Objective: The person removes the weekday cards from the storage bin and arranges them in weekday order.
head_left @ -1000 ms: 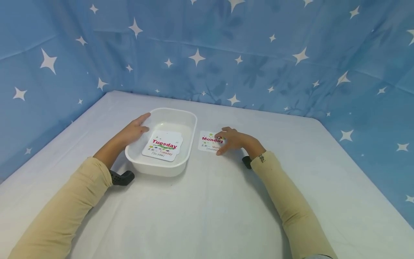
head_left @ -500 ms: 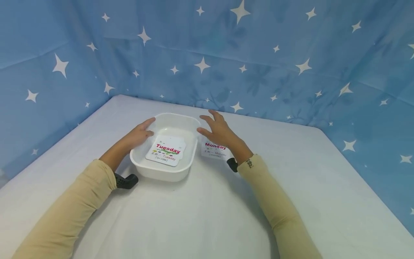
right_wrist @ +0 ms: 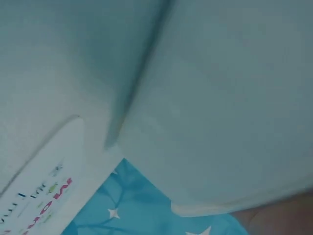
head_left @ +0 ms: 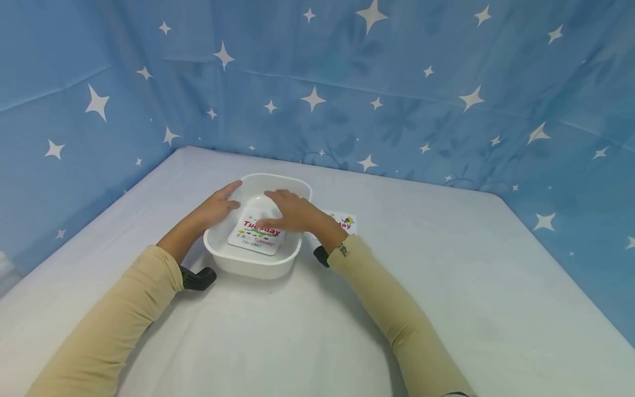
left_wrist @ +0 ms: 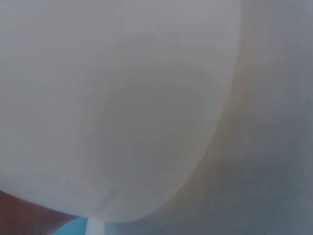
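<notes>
A white plastic tub stands on the covered table, with a word card reading "Tuesday" inside it. My left hand holds the tub's left rim, thumb on the inner side and index finger along the edge. My right hand is over the tub, its fingers spread above the Tuesday card and its thumb overlapping the print. Right of the tub lies a second card reading "Monday", partly hidden behind my right wrist. Close-up tub wall fills much of the left wrist view; the tub also shows in the right wrist view.
A white cloth covers the table. Blue curtain with white stars hangs along its back and left sides. Dark wrist-camera mounts sit under both wrists.
My right hand has left the Monday card and moved leftward across the tub's right rim, to above the Tuesday card. My left hand stays at the tub's left rim.
</notes>
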`<state>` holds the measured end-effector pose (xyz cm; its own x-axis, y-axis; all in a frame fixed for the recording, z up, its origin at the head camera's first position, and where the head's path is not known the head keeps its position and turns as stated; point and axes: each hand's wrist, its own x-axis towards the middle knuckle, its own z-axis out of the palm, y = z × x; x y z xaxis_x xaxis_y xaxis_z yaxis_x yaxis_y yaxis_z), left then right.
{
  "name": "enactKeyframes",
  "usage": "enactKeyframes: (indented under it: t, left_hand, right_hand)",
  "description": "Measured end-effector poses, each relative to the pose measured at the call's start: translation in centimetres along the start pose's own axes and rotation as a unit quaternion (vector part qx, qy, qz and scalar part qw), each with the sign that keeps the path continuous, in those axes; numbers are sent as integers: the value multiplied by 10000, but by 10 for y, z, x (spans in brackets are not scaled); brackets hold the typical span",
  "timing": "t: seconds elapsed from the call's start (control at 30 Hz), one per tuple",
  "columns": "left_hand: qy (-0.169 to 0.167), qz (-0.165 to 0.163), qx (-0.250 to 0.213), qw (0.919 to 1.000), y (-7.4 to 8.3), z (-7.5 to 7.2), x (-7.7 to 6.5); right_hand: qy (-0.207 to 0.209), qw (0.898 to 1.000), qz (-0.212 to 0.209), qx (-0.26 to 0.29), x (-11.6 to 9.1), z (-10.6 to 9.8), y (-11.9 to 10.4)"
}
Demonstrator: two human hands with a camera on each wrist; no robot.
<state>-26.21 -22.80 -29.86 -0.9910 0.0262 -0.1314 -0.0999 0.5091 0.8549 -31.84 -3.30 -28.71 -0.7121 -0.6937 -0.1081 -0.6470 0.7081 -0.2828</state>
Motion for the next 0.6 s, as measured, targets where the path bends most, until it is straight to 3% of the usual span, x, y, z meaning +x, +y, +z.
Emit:
enactKeyframes:
  t: [0.13, 0.27, 0.43, 0.6]
  left_hand:
    - [29, -12, 16, 10000, 0, 0, -1]
    - [36, -40, -16, 10000, -1, 0, -1]
    - [40, -74, -61, 9999, -2, -1, -1]
    - [24, -35, -4, 10000, 0, 0, 0]
  right_hand:
    - [-486, 9947, -27, -908, 1, 7, -5]
    - [-922, 9857, 119, -1408, 2, 8, -9]
    - [-1284, 9777, 283, -1636, 5, 10, -13]
    - [-1328, 9770, 261, -1645, 6, 10, -14]
